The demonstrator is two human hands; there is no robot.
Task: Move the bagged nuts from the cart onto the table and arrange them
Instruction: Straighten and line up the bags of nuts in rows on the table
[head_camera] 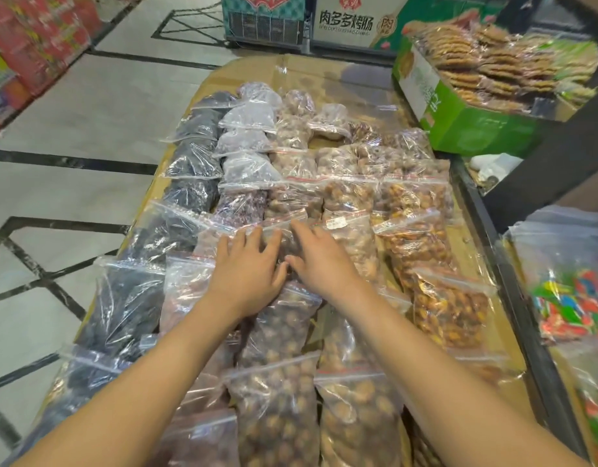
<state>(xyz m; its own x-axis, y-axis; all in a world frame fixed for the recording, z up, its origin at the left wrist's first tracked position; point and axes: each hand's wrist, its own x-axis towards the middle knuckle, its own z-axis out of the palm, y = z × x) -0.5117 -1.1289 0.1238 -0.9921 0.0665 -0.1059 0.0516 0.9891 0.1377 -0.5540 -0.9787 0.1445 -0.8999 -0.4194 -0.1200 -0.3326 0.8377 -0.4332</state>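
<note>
Pressing down on one bag in the middle of the spread, both hands are busy on the table (327,67) right now. The left hand (248,269) lies flat with fingers spread wide, and the right hand (319,261) sits just beside it, fingers straight too, neither actually gripping anything. Between them is a bag of round brown nuts (284,244), already on the table and tucked into the rows of bagged nuts (344,203) that run away from the hands toward the green box (466,126).

What could go wrong, I reckon: these zip bags are slick and overlap like shingles, so a sideways shove from either palm could slide the neighbours and mess up the columns. The dark bags (193,146), left of the hands, hang close to the table edge, so a bump that way might tip one off. Pushing too hard could also pop a seal.
</note>
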